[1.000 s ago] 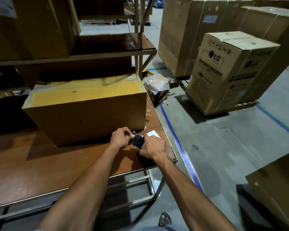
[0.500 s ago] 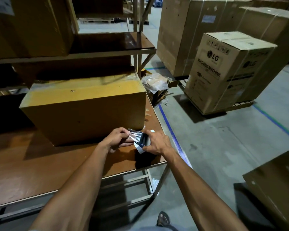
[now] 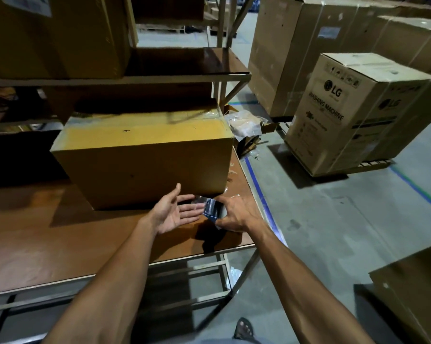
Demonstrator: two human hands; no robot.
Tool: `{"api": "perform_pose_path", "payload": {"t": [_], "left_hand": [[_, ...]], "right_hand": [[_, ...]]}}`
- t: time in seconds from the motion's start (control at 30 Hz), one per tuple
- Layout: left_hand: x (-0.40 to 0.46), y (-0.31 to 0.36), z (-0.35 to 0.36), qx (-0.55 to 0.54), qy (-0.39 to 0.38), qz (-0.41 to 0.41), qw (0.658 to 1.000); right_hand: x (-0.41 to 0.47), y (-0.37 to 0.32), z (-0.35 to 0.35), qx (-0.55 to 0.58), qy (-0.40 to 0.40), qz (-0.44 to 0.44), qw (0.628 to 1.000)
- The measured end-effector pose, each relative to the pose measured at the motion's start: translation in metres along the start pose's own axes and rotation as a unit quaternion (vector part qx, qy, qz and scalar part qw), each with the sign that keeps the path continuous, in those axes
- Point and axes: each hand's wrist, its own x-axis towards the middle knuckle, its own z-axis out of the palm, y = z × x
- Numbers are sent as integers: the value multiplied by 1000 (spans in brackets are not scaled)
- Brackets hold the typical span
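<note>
A small shiny dark plastic pouch (image 3: 210, 209) is held above the near right corner of the brown table (image 3: 48, 234). My right hand (image 3: 236, 214) grips it from the right with curled fingers. My left hand (image 3: 174, 212) lies flat beside it, palm up, its straight fingertips just under the pouch's clear left end. A closed yellow-brown cardboard box (image 3: 145, 160) stands on the table right behind both hands.
A metal shelf (image 3: 184, 73) above the table carries another carton (image 3: 58, 36). An LG washing machine carton (image 3: 358, 110) sits on a pallet at right, with bigger cartons behind. Crumpled plastic wrap (image 3: 244, 125) lies by the table's far corner. Another carton (image 3: 413, 289) is at bottom right.
My left hand has let go of the pouch and opened flat, palm up. My right hand keeps its grip on the pouch.
</note>
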Motion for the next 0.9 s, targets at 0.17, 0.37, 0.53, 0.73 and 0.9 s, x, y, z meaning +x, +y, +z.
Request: {"api": "perform_pose_path", "payload": {"t": [0.17,0.37,0.53,0.73,0.9], "left_hand": [[-11,3,-32,20,61,26,998],[-29,4,-81,-10,140,77,987],[-48,6,-115,-31,174,95,980],[-61,4,-140,-45,198,98,974],[-63,-1,-152,-48,196,104,974]], "right_hand": [[22,-34,3,-44,-31,-40,998],[55,-94,12,-126,-48,-80,988],[73,-134,30,-180,-60,-95,977],[90,-165,39,-230,-76,-96,965],[98,-172,51,-287,-73,-119,948]]}}
